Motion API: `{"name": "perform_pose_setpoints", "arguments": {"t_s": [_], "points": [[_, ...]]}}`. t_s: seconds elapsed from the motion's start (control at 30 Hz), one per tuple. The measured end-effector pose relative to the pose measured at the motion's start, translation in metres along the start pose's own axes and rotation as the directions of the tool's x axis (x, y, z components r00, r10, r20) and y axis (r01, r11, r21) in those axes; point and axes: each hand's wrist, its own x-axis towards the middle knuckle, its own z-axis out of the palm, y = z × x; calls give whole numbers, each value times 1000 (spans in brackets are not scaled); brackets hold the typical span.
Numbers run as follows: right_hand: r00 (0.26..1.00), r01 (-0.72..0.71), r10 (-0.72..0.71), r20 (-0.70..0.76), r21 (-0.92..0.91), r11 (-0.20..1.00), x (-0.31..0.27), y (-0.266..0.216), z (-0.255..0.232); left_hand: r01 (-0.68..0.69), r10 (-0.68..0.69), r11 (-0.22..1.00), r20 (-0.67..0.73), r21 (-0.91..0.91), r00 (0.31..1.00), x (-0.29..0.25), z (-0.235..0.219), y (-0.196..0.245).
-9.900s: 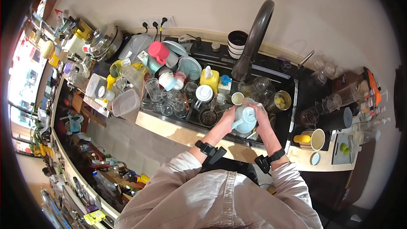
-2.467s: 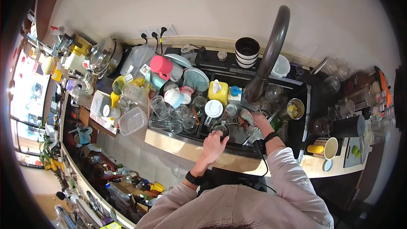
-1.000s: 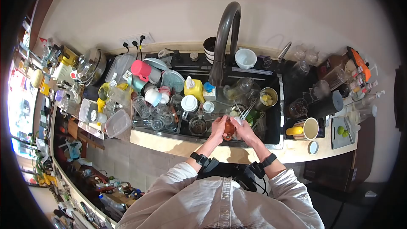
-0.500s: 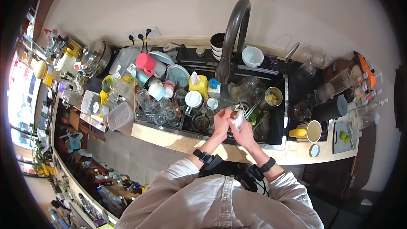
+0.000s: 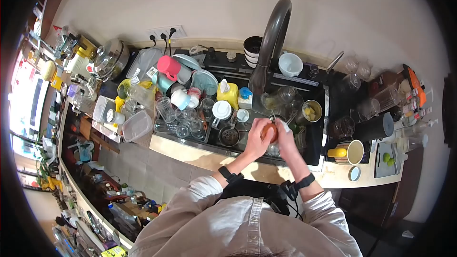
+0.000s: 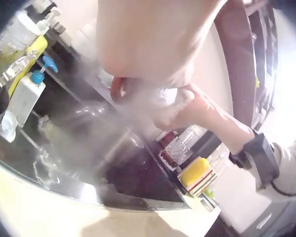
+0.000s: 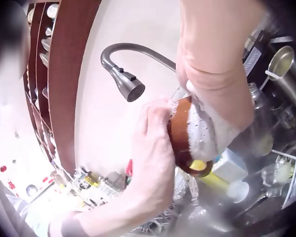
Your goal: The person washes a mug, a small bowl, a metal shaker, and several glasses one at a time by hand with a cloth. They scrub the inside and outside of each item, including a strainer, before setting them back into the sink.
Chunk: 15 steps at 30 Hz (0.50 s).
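Observation:
Both hands meet over the sink around a small brown rounded cup (image 5: 271, 132) with white suds on its side. In the right wrist view, my left hand (image 7: 153, 143) curls round the brown wall from one side, and the cup's round rim tilts downward. My right hand (image 7: 217, 94) holds a white foamy wad (image 7: 202, 133) against the opposite side; suds hide what it is made of. From the left wrist view, my left hand (image 6: 143, 44) covers most of the cup, while the right hand (image 6: 180, 116) shows beyond it.
The faucet (image 5: 276, 33) arches over the sink. A metal strainer (image 5: 229, 135), a white-lidded jug (image 5: 222, 109) and a yellow bottle (image 5: 227, 94) sit left of the hands. A metal pot (image 5: 312, 111) stands right. A white bowl (image 5: 290, 64) rests behind the sink; glassware crowds the left.
Earlier both hands held a light blue vessel; later the left hand was at the strainer. Since then both hands have come together on the brown cup and turned it, shifting slightly right in view.

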Motion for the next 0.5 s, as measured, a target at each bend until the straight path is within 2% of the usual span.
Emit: {"name": "perform_pose_setpoints", "arguments": {"t_s": [0.03, 0.07, 0.1, 0.13, 0.17, 0.23, 0.27, 0.3, 0.33, 0.37, 0.4, 0.43, 0.47, 0.5], "points": [[970, 216, -240, -49, -291, 932, -13, 0, 7, 148, -152, 984, -41, -99, 988, -3, 7, -8], [894, 413, -444, 53, -481, 774, -29, -2, 10, 652, -653, 613, 177, -447, 736, -7, 10, -18], [773, 576, -602, 199, -618, 535, -38, -5, 12, 778, -804, 338, 268, -529, 531, -2, 10, -15], [659, 671, -679, 324, -660, 337, -36, -1, 7, 842, -824, 213, 372, -496, 428, 4, 4, -13], [657, 688, -675, 336, -634, 353, -33, 3, 4, 891, -824, 87, 471, -445, 316, 8, -2, -11], [652, 714, -670, 355, -585, 385, -32, 2, 1, 867, -808, 258, 396, -427, 435, 6, -2, -9], [773, 602, -577, 263, -589, 539, -34, 1, 2, 842, -789, 345, 358, -414, 499, 6, -1, -8], [886, 443, -452, 99, -466, 766, -28, 3, 3, 741, -731, 534, 217, -407, 647, 2, 4, -4], [962, 250, -271, -34, -289, 924, -15, 10, 2, 498, -488, 844, 102, -198, 867, 1, 0, 3], [991, 44, -53, -125, -75, 996, -1, 16, 2, 160, -164, 986, 69, 53, 984, 0, -6, 11], [947, -321, 310, 88, 184, 929, 19, 13, -11, 17, -33, 995, 172, 94, 985, 1, -15, 13], [865, -450, 373, 337, 190, 873, 15, -3, -15, -128, 90, 985, 280, 119, 956, 0, -26, 13], [853, -466, 401, 333, 141, 873, 10, -11, -15, -276, 208, 953, 386, 127, 899, 2, -31, 13], [842, -478, 427, 330, 90, 874, 9, -16, -14, -251, 192, 961, 378, 113, 906, 4, -31, 12]]}}
